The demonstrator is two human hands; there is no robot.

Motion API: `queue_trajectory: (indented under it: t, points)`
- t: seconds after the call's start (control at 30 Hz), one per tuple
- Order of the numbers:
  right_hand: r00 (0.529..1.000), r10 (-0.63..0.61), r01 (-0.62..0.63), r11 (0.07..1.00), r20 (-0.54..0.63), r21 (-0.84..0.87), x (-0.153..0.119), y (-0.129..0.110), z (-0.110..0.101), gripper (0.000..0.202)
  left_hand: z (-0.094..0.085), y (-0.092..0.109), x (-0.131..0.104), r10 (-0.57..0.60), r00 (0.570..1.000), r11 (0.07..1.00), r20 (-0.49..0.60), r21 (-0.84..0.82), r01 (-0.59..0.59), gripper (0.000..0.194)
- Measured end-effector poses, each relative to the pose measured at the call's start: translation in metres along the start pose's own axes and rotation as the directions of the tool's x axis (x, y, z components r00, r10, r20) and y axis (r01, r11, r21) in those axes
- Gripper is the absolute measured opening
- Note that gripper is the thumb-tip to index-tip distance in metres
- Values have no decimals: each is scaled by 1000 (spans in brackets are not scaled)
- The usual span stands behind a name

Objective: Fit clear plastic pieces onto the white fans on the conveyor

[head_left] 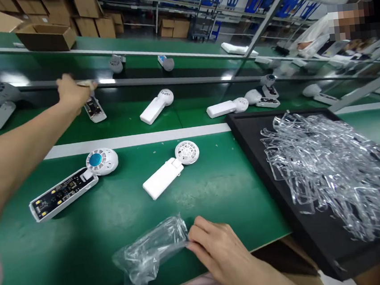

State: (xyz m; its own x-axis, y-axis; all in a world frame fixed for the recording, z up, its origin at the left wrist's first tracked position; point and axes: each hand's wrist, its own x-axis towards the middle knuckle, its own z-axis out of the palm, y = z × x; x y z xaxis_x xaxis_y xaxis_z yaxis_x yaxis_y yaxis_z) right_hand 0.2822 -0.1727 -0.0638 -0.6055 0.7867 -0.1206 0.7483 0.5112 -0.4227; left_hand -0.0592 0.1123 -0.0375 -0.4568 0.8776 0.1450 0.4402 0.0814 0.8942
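My left hand (73, 93) reaches out over the conveyor's near edge, its fingers round the upper end of a handheld fan with an exposed circuit board (94, 110). Near the table's front edge, my right hand (216, 247) pinches the end of a clear plastic bag (156, 248). On the green mat (222, 202) lies an opened fan (65, 193) with its black board showing and a blue disc on its head. To its right lies a white closed fan (164, 177), head pointing up and right.
A black tray (254, 154) at the right holds a heap of clear plastic parts (333, 169). More fans (155, 107) lie along the line beyond the white strip. An open cardboard box (47, 37) stands at the back left. A person (317, 36) is at the far right.
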Motion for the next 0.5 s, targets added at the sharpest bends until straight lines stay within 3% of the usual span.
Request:
queue_trajectory:
  t: [0.03, 0.07, 0.1, 0.17, 0.23, 0.27, 0.3, 0.4, 0.5]
  points:
    - [1000, -16, 16, 999, 1, 49, 6, 0, -14, 18, -2, 16, -17, 75, 997, 997, 5, 14, -75, 63]
    - [999, -41, 43, 996, -20, 84, 11, 0, -30, 20, -4, 33, -37, 139, 983, 990, 117, -12, -139, 58]
    - [995, -73, 79, 992, -64, 97, 18, 0, -45, 21, -6, 51, -60, 193, 931, 981, 311, -62, -182, 52]
    - [970, -149, 161, 986, -194, 48, 33, -3, -72, 22, -14, 85, -109, 292, 749, 956, 595, -154, -250, 45]
    - [932, -210, 204, 978, -296, -53, 50, -9, -93, 20, -24, 109, -155, 321, 496, 932, 807, -175, -318, 44]
    - [921, -231, 211, 973, -314, -98, 58, -13, -101, 20, -29, 116, -172, 308, 433, 920, 847, -149, -361, 40]
    - [917, -247, 212, 967, -314, -140, 66, -17, -108, 19, -34, 120, -186, 295, 397, 908, 869, -127, -399, 35]
    - [904, -302, 241, 945, -302, -223, 85, -33, -127, 17, -44, 120, -204, 315, 399, 877, 861, -103, -470, 14]
    - [883, -331, 287, 942, -334, -175, 98, -45, -142, 23, -48, 110, -203, 447, 478, 812, 756, -120, -571, 12]
